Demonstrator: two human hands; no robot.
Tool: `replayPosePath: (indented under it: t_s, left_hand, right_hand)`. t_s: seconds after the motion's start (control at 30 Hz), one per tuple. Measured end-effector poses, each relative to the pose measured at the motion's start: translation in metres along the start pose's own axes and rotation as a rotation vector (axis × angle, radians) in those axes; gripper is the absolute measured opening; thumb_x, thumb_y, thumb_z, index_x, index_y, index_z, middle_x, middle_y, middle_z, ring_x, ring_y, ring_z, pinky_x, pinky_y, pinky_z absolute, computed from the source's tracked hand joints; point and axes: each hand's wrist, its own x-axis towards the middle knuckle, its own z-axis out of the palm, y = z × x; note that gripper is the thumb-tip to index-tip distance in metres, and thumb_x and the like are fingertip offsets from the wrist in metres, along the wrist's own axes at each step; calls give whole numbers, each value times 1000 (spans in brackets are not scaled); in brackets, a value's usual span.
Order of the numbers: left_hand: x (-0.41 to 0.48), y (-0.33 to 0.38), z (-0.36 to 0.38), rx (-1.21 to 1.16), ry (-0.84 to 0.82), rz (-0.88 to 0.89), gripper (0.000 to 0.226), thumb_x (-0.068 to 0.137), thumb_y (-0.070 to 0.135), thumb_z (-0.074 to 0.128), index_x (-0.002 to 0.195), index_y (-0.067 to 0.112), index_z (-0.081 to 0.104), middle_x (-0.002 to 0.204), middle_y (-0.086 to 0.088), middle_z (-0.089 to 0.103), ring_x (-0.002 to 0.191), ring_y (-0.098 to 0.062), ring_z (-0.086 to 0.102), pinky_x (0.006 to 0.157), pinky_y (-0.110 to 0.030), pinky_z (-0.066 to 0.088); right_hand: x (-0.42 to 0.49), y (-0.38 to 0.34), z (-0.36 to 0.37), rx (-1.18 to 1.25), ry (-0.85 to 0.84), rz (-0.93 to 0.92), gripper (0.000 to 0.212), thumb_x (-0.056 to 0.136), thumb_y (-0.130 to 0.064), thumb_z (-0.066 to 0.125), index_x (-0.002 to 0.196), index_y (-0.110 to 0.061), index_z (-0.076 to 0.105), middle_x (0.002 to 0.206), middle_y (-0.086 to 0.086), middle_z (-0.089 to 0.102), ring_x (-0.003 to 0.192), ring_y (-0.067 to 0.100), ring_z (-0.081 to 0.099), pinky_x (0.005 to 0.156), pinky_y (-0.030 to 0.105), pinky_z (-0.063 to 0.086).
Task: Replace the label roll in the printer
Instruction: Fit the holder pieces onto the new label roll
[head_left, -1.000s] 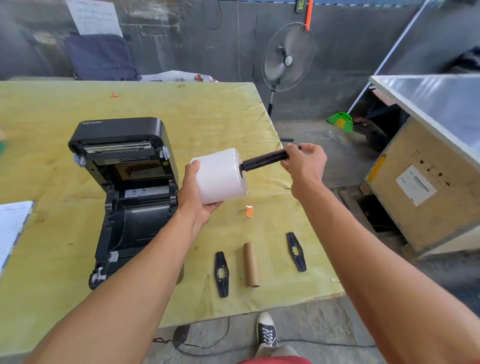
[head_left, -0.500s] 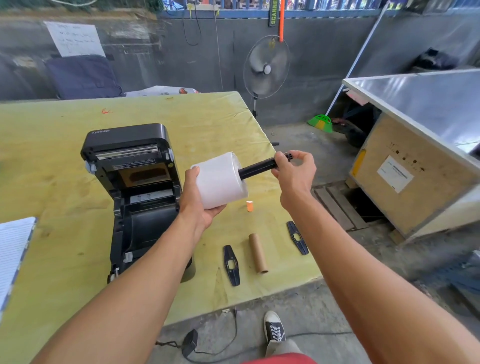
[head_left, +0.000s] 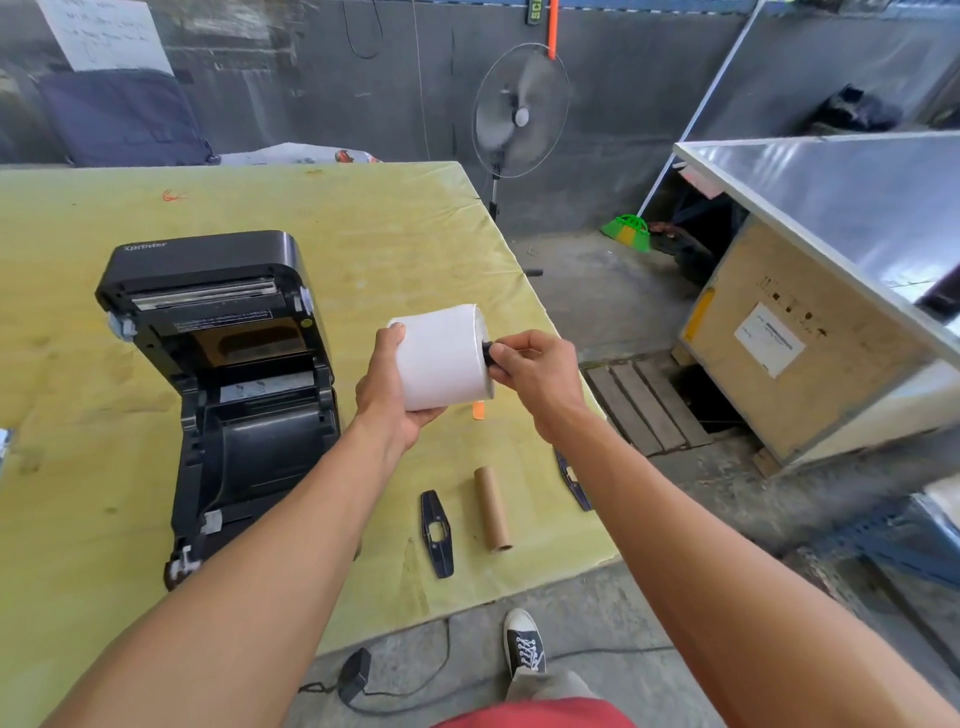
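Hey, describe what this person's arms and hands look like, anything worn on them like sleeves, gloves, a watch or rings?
Both arms are bare from the bottom edge of the picture to the fingertips, with no sleeves in view. The left hand and the right hand wear no gloves, and no watch, bracelet or ring shows on the wrists or fingers. Fingernails look short and unpainted. Whether a short sleeve sits higher up cannot be seen.

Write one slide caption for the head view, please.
Left hand holds white label roll; right hand pushes black spindle into its core beside open printer.
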Motion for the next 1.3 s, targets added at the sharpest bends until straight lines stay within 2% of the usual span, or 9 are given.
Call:
replayPosePath:
  t_s: [0.13,0.23,0.33,0.47,0.63,0.77,1.03,1.2,1.3]
  left_hand:
    - [10,-13,12,-12,-9,-23,54,74,51,65,117,20,60,111,-10,68,91,-31,68,60,-39,57]
    - [19,-24,19,-28,-6,-37,50,77,48,66,117,18,59,109,-10,67,89,-32,68,60,-42,58]
    - [27,-32,26,-19,-3,-46,40,80,45,65,110,19,60,103,-9,67,81,-31,68,66,-46,58]
    - [38,-41,33,-17,27,-63,46,72,47,69,109,20,61,107,-9,67,86,-33,67,80,-58,55]
    - [48,-44,37,-11,37,-55,32,79,43,66,102,21,61,100,-8,67,80,-33,67,81,-58,52]
    - [48,-42,40,-5,47,-60,30,81,42,65,100,20,60,98,-8,67,79,-31,66,78,-57,54]
    - [37,-33,34,-2,57,-31,30,80,43,66,100,22,60,98,-6,66,81,-28,66,61,-40,56]
    - [23,-21,22,15,59,6,43,75,46,69,110,21,60,103,-6,67,86,-28,67,61,-39,56]
    - [14,-12,12,28,49,32,44,74,47,69,109,21,59,102,-6,67,84,-28,66,61,-38,55]
  right_hand:
    - [16,8,-25,-53,22,53,19,95,-19,64,88,-2,69,77,8,69,66,19,65,75,34,62]
    - [33,29,-51,-554,93,48,18,89,-22,65,90,-5,70,83,8,71,76,26,68,77,43,60]
    - [40,55,-71,-1043,-116,190,23,83,-20,69,97,-3,64,92,8,69,82,27,65,73,35,56]
    - [32,84,-80,-1273,-294,290,34,80,-17,73,94,-9,43,79,5,51,72,22,51,56,31,42]
    - [41,95,-82,-1233,-295,341,29,80,-11,69,95,-10,44,88,9,57,77,27,61,63,37,56]
    - [53,85,-78,-962,-293,456,31,82,-16,79,95,-5,53,85,13,66,64,29,72,60,40,63]
    - [75,-10,-36,-668,-170,100,23,85,1,50,103,7,63,95,24,70,79,37,73,74,51,61]
    - [45,-34,-23,-786,-337,42,18,81,2,41,84,3,59,74,15,59,69,31,58,63,32,44]
    - [28,-36,-21,-743,-376,58,25,87,7,39,91,5,63,83,15,66,68,27,65,61,29,48]
